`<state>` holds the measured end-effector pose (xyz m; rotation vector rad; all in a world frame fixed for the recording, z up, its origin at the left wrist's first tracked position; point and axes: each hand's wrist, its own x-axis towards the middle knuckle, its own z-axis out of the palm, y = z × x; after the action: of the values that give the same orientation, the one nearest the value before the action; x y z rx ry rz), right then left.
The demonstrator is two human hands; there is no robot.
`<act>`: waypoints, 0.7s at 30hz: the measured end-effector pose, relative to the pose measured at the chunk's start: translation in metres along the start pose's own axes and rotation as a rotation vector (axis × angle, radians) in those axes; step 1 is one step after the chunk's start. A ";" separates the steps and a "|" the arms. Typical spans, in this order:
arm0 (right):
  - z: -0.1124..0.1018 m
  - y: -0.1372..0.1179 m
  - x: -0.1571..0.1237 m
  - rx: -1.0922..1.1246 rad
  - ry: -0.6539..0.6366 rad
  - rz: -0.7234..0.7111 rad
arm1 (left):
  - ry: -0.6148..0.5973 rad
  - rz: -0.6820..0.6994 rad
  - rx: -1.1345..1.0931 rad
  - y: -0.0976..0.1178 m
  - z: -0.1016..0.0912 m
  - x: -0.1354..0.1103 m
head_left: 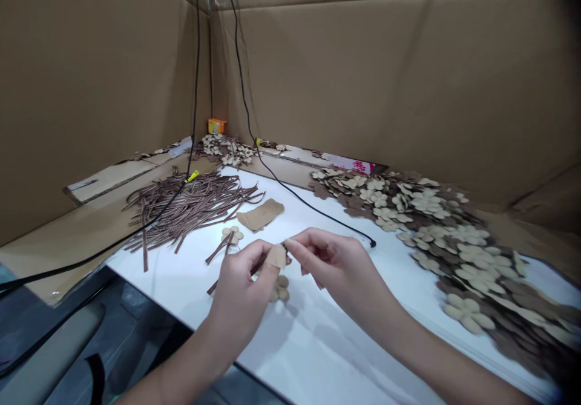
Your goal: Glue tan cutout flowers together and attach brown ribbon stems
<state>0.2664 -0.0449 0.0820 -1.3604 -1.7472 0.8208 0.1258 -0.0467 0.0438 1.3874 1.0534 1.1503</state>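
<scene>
My left hand (245, 290) is closed on a thin brown strip (212, 287), whose tail sticks out to the left below the fingers. A tan patch covers the tip of the left thumb; whether it is tape or a piece of material I cannot tell. My right hand (333, 256) pinches a small dark end of the strip at the left fingertips, so the two hands almost touch. Under them a cream flower cutout (282, 289) lies on the white board, partly hidden. Another cream flower (233, 234), with a brown strip across it, lies just beyond the left hand.
A heap of brown strips (186, 202) lies at the left. Cream and brown flower cutouts (467, 253) pile along the right, with more at the back. A scrap of brown card (261, 214) and a black cable (313, 206) rest on the white board (318, 350). Cardboard walls (363, 78) enclose it.
</scene>
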 end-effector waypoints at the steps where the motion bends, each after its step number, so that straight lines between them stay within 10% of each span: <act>1: 0.000 0.000 0.000 -0.003 0.005 -0.009 | -0.003 0.006 0.007 0.000 0.001 0.000; 21: 0.007 0.001 -0.007 0.125 0.073 -0.074 | 0.064 0.194 0.065 -0.005 0.006 -0.002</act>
<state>0.2623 -0.0518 0.0761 -1.2215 -1.6515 0.8155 0.1308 -0.0492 0.0383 1.5385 1.0258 1.3186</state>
